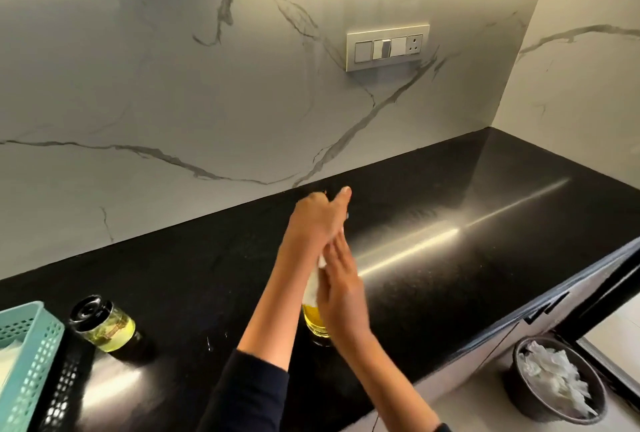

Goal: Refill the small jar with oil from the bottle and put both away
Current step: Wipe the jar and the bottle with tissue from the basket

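The oil bottle (314, 323) stands on the black counter (433, 258) in the middle, and only its lower part with yellow oil shows between my arms. My left hand (313, 218) is closed around the bottle's top, which hides the cap. My right hand (341, 281) presses a white tissue (312, 285) against the bottle's side, fingers flat and pointing up. The small jar (104, 324) stands apart at the left with a black lid on it and pale yellow-green oil inside.
A teal perforated basket (26, 359) and a black one (60, 397) sit at the counter's left front edge. A round bin (530, 407) with crumpled tissues stands on the floor at the right. A switch panel (388, 47) is on the marble wall.
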